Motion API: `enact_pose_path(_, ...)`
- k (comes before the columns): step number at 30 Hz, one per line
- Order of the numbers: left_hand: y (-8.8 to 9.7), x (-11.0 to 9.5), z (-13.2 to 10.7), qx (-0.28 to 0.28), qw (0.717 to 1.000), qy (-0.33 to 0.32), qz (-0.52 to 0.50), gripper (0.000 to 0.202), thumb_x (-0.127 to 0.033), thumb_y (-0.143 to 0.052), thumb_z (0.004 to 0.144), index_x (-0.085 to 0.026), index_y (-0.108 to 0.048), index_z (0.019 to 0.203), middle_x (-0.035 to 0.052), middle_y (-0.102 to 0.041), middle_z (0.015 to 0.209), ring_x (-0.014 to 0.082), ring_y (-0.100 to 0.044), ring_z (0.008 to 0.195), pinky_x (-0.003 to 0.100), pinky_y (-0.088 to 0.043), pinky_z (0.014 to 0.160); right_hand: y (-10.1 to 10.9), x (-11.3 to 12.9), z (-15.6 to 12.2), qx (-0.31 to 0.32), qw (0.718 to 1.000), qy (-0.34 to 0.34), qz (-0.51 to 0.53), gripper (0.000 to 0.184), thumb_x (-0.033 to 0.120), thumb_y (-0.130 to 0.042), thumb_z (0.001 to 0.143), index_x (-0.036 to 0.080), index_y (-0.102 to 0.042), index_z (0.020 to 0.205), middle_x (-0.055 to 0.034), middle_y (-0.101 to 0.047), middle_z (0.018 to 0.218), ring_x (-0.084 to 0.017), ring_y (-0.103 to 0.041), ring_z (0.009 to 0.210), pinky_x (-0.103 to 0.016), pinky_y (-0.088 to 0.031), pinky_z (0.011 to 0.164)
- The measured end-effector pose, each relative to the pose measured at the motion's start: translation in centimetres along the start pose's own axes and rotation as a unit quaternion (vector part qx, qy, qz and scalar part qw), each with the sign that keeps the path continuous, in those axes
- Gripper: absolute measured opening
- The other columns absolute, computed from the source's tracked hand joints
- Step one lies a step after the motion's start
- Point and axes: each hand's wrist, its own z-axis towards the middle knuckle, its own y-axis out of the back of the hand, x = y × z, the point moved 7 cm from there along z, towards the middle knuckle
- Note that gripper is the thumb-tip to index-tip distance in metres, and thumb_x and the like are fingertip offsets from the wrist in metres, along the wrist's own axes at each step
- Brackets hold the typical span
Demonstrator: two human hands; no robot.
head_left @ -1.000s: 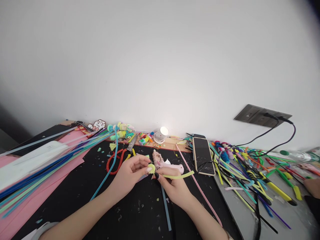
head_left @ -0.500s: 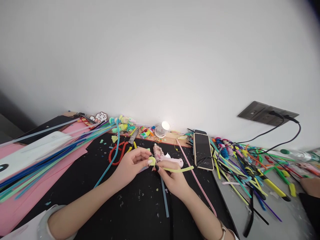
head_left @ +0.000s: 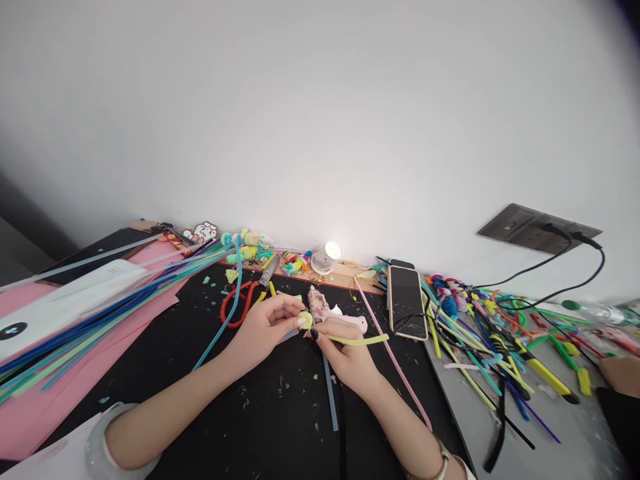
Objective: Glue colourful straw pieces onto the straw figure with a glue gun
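My left hand [head_left: 273,328] pinches a small yellow-green coil [head_left: 307,321] between thumb and fingers, above the black mat. From the coil, a yellow-green pipe cleaner [head_left: 369,340] runs to the right through the fingers of my right hand [head_left: 345,347], which is closed on it. The free end sticks out past the right knuckles. Just behind my hands lies a pale pink glue gun [head_left: 353,320], partly hidden, with a stained nozzle end. A grey-blue pipe cleaner [head_left: 331,397] lies on the mat below my hands, and a pink one [head_left: 395,360] lies right of my right hand.
Red-handled pliers [head_left: 235,312] lie behind my left hand. A paper cup [head_left: 327,258] stands by the wall. A phone [head_left: 406,300] lies right of it, beside tangled pipe cleaners and yellow-black cutters [head_left: 547,375]. At left, long pipe cleaners cross pink paper [head_left: 95,373]. Another person's hand [head_left: 620,375] is at far right.
Both hands keep nearly the same pose around the yellow-green coil. The view has shifted very slightly; nothing has been taken up or let go.
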Motion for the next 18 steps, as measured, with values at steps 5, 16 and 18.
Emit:
enact_pose_path(5, 0.02, -0.05, 0.13, 0.0, 1.0, -0.003, 0.007, 0.021, -0.03, -0.079, 0.071, -0.019, -0.069, 0.086, 0.0026, -0.07, 0.083, 0.0196, -0.069, 0.082, 0.035, -0.057, 0.081, 0.04, -0.07, -0.01, -0.001, 1.0, 0.004, -0.005, 0.023, 0.017, -0.055, 0.096, 0.02, -0.075, 0.086, -0.0043, -0.072, 0.074, -0.018, -0.061, 0.066, -0.028, -0.046, 0.061)
enact_pose_path(16, -0.22, -0.44, -0.01, 0.005, 1.0, -0.003, 0.01, 0.025, -0.035, -0.081, 0.071, -0.019, -0.068, 0.085, 0.004, -0.073, 0.084, 0.0219, -0.071, 0.084, 0.039, -0.059, 0.084, -0.01, -0.07, 0.03, 0.014, 1.0, -0.009, -0.011, 0.026, 0.023, -0.053, 0.1, 0.021, -0.075, 0.086, -0.0048, -0.071, 0.074, -0.02, -0.064, 0.069, -0.03, -0.048, 0.061)
enact_pose_path(18, -0.29, -0.57, -0.02, 0.006, 1.0, -0.001, 0.006, 0.025, -0.035, -0.082, 0.07, -0.019, -0.068, 0.084, 0.0039, -0.073, 0.084, 0.0218, -0.071, 0.084, 0.038, -0.06, 0.084, 0.0, -0.11, 0.05, 0.015, 1.0, -0.011, -0.007, 0.027, 0.025, -0.053, 0.101, 0.022, -0.076, 0.087, -0.0045, -0.071, 0.074, -0.02, -0.064, 0.069, -0.03, -0.048, 0.061)
